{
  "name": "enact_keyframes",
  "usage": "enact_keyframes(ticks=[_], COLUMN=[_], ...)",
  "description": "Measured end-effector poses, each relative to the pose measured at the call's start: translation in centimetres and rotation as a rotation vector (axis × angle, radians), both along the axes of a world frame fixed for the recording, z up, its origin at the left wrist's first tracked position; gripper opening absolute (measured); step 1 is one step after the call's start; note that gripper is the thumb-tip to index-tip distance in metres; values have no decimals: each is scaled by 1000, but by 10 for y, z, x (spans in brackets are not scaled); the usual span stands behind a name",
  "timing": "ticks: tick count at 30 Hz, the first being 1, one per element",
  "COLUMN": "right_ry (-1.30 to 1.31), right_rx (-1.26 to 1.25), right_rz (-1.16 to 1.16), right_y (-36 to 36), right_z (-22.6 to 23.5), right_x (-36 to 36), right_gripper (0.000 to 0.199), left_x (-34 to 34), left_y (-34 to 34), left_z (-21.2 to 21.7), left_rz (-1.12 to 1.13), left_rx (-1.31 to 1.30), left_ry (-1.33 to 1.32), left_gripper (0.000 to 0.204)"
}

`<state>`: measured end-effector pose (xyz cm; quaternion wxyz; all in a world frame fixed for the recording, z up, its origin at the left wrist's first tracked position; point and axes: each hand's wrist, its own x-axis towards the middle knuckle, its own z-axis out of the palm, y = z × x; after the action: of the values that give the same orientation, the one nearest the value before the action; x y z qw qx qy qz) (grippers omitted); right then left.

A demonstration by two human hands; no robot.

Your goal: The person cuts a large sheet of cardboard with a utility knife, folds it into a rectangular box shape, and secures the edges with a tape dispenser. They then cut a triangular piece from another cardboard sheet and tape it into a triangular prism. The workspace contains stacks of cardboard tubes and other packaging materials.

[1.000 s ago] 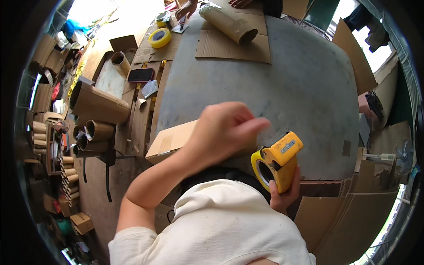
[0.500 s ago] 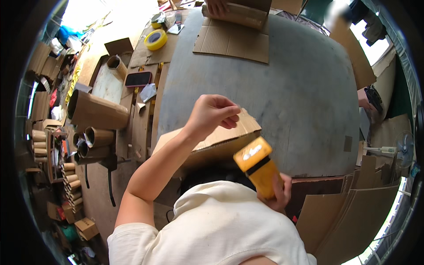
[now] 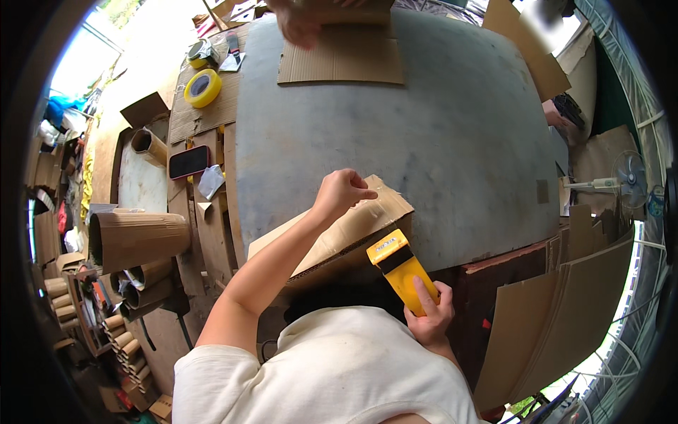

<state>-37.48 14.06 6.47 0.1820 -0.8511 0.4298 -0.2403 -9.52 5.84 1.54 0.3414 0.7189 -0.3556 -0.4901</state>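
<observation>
the yellow tape dispenser (image 3: 406,272) is in my right hand (image 3: 429,311), my fingers wrapped about its near end; it tilts with its far end leaning left, just by the right end of the cardboard piece (image 3: 349,225), and i can't tell whether the two touch. the cardboard piece lies slantwise along the near edge of the table (image 3: 452,141), in front of my body. my left hand (image 3: 342,192) is above it towards the right end, fingers curled in with the thumb side to the right; i can't tell whether anything is pinched in them.

left of the grey tabletop, on wooden slats, a dark phone (image 3: 189,163) lies just beside a crumpled clear plastic scrap (image 3: 210,181). farther off on that side sits a yellow tape roll (image 3: 206,100). at the far edge a flat cardboard sheet (image 3: 339,62) lies under another person's blurred hand (image 3: 300,30). near left there's a wide cardboard tube (image 3: 145,240); to the right stand a fan (image 3: 628,172) and, nearer me, big cardboard panels (image 3: 558,311).
</observation>
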Motion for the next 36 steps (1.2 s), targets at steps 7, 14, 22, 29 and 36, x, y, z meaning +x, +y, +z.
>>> enact_keyframes(ticks=[7, 14, 22, 29, 36], right_ry=[54, 26, -6, 30, -70], right_rx=[4, -32, -11, 50, 29], right_rz=[10, 94, 95, 54, 30], right_y=[-2, -9, 8, 13, 7], right_z=[-20, -30, -81, -93, -72], right_x=[3, -2, -40, -45, -21], right_gripper=[71, 72, 74, 73, 72], left_x=[-19, -1, -53, -90, 31], left_y=[8, 23, 20, 32, -39], left_z=[-34, -37, 0, 15, 34], left_rz=[-160, -317, -399, -361, -383], left_rx=[13, 80, 42, 26, 111], left_ry=[-451, -237, -594, -1003, -722], left_gripper=[42, 77, 100, 68, 57])
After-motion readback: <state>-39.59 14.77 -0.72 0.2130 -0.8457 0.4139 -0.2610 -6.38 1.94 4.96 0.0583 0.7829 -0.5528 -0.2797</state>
